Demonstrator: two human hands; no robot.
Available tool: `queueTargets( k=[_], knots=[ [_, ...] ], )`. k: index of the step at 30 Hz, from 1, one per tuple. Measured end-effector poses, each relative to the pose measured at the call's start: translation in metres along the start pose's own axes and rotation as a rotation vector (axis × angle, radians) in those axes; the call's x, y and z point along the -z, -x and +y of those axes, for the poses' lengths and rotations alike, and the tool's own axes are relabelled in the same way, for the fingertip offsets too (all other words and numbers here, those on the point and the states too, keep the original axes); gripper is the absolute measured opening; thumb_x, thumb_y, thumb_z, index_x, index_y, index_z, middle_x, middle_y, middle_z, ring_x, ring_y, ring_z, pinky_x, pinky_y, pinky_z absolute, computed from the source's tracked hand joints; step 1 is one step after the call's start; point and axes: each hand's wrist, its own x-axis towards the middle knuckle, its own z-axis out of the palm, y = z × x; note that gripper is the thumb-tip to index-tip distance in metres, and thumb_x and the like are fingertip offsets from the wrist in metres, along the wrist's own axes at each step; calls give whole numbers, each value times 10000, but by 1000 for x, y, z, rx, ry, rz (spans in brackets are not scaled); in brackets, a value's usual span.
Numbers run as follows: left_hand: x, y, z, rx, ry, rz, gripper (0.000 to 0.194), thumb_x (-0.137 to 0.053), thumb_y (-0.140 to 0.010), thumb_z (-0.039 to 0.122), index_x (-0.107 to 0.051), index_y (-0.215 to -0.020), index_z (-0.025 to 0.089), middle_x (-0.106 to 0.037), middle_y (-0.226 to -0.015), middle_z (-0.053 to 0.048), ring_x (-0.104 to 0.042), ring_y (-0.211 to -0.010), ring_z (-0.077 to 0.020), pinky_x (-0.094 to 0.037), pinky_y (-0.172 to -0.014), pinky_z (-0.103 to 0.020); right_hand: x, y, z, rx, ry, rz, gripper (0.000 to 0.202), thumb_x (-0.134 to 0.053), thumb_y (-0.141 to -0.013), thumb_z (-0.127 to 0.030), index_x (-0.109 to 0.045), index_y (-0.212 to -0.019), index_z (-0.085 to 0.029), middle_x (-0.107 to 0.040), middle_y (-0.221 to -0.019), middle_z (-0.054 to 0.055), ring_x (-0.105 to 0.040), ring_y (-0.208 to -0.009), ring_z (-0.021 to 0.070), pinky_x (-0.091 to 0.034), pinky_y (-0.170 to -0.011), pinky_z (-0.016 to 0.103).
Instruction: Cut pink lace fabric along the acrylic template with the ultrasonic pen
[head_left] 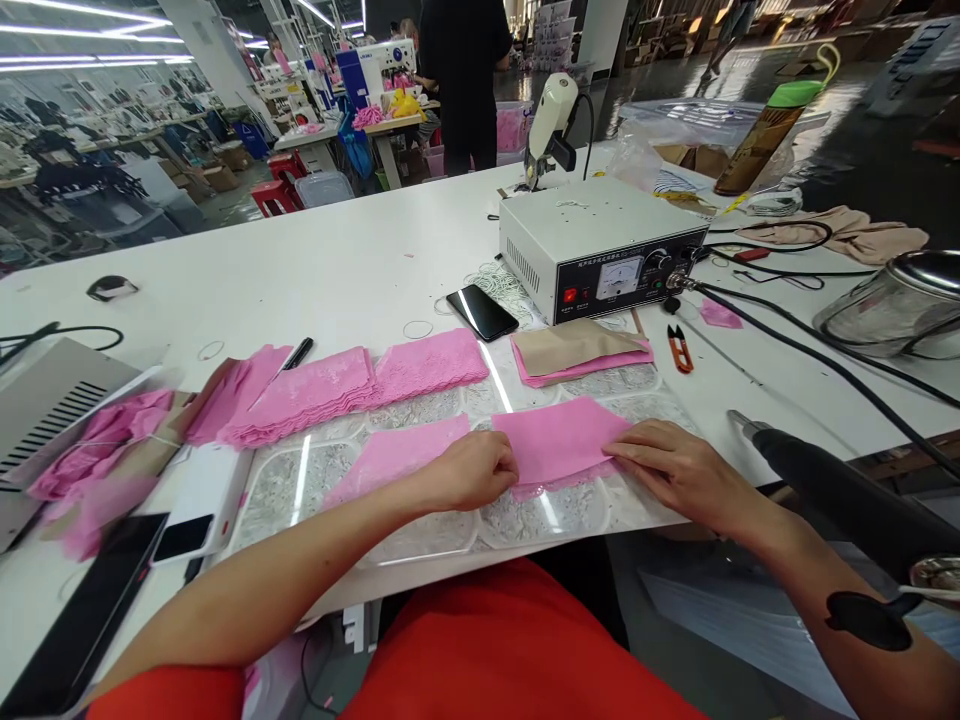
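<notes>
Pink cloth (561,438) is pinched by left hand (471,470) and right hand (679,468), the hands covering its gripped edges.

A bare left hand (474,468) and right hand (675,465) hold a flat pink fabric sheet (559,437), a rectangular black phone (482,313) beyond their grip.

Black phone (484,312) lies screen-up on the white table (322,270), near a control box (600,225) fitted with a gauge (619,278). Green-capped bottle (761,145) and lidded clear jar (862,318) noted at right. Beyond: red stools (271,199), sewing machine (373,75), person in black (463,90).
</notes>
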Motion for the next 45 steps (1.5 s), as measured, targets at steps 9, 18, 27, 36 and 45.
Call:
queueTargets(
  k=[9, 18, 27, 36, 45],
  knots=[
    [7, 5, 0, 17, 53, 102, 172, -495, -784, 141, -617, -668, 173, -619, -723, -4, -540, -679, -129, -406, -630, -222, 9, -22, -37, -43, 75, 50, 284, -612, -846, -341, -644, -1118, -268, -702, -1027, 86, -645, -952, 257, -546, -827, 441],
    [2, 9, -4, 9, 80, 164, 156, -508, -756, 97, -623, -678, 168, -596, -724, 6, -511, -636, -111, -380, -611, -216, -41, -47, -62, -114, 225, 58, 152, -528, -824, -127, -654, -880, -190, -692, -884, 87, -625, -823, 224, -507, -724, 357],
    [4, 11, -12, 65, 212, 210, 142, -505, -784, 181, -628, -715, 167, -613, -711, 7, -514, -609, -111, -380, -577, -217, -30, -18, -46, -195, 290, 61, 203, -517, -818, -93, -651, -934, -191, -688, -921, 79, -627, -843, 227, -522, -736, 360],
    [5, 16, -16, 79, 323, 214, 127, -505, -747, 190, -616, -690, 167, -586, -713, 4, -476, -625, -118, -342, -570, -229, -17, -17, -28, -312, 463, 67, 236, -526, -808, -70, -711, -904, -181, -685, -927, 69, -634, -850, 208, -517, -722, 309],
    [-7, 14, -25, 154, 737, 124, 134, -615, -709, 271, -581, -658, 152, -571, -579, 1, -514, -541, -123, -393, -538, -240, -19, -91, -41, -153, 452, 147, 300, -489, -845, -62, -737, -926, -210, -690, -863, 43, -630, -742, 149, -470, -614, 249]
  ],
)
